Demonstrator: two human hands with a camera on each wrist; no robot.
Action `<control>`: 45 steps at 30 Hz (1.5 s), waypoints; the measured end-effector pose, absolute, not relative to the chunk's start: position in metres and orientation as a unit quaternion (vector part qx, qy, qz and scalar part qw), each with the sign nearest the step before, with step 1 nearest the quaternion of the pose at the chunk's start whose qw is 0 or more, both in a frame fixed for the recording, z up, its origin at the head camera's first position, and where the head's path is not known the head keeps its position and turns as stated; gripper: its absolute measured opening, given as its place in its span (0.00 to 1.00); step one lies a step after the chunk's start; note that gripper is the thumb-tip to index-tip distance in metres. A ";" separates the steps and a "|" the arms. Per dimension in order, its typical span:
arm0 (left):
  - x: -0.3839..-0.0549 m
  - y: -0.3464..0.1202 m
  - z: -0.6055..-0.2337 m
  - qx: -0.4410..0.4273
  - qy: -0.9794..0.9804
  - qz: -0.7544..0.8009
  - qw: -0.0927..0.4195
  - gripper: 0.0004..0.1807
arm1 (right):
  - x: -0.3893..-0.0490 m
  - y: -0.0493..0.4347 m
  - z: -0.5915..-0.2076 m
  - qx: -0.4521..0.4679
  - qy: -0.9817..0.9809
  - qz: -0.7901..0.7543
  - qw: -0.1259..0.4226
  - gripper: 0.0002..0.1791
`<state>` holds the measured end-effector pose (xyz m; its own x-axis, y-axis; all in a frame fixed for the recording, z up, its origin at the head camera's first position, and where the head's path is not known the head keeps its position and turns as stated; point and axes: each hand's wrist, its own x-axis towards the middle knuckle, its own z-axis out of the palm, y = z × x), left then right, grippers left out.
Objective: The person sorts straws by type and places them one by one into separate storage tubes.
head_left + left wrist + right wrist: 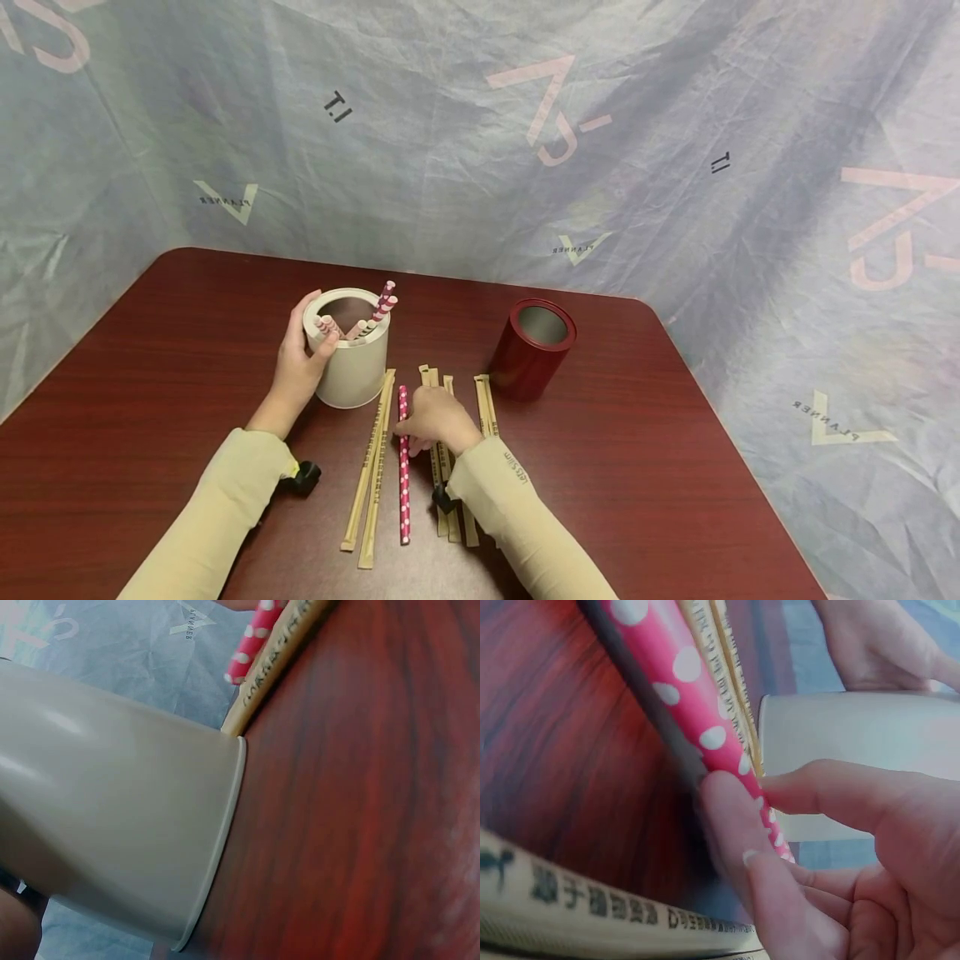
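Note:
A cream can (351, 371) stands at the left with several patterned paper straws (384, 308) leaning inside it. My left hand (300, 354) grips its left side, thumb over the near rim. On the table in front lies a pink straw with white dots (405, 500). My right hand (435, 417) pinches this straw near its upper part, thumb and fingers on either side, as the right wrist view shows. Paper-wrapped straws (371, 483) lie just left of the pink one. Further wrapped straws (442, 517) lie partly hidden beneath my right hand and wrist.
A dark red can (528, 354) stands to the right, its visible inside bare. Beside it lie more wrapped straws (486, 404). The brown table (637, 500) ends at the back against a grey printed cloth (420, 167).

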<state>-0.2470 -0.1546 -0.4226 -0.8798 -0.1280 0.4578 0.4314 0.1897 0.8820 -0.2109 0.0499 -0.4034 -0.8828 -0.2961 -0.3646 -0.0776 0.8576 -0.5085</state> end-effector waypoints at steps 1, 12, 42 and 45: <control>-0.247 -0.155 -0.423 -0.103 -0.738 -0.629 0.222 0.39 | -0.211 0.051 -0.404 -0.095 0.931 -0.270 0.227 0.18; -0.247 -0.154 -0.422 -0.107 -0.738 -0.629 0.221 0.39 | -0.212 0.062 -0.412 -0.036 0.832 -0.497 0.245 0.07; -0.246 -0.155 -0.424 -0.102 -0.741 -0.628 0.214 0.39 | -0.206 0.065 -0.389 -0.098 0.778 -0.620 0.043 0.14; -0.247 -0.155 -0.424 -0.100 -0.743 -0.626 0.213 0.39 | -0.202 0.064 -0.384 -0.123 0.791 -0.599 0.000 0.13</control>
<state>-0.2470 -0.1545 -0.4236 -0.8894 -0.1171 0.4419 0.4155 0.1959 0.8882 -0.2022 0.0638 -0.3844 -0.9697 -0.1950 0.1468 -0.1942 0.2518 -0.9481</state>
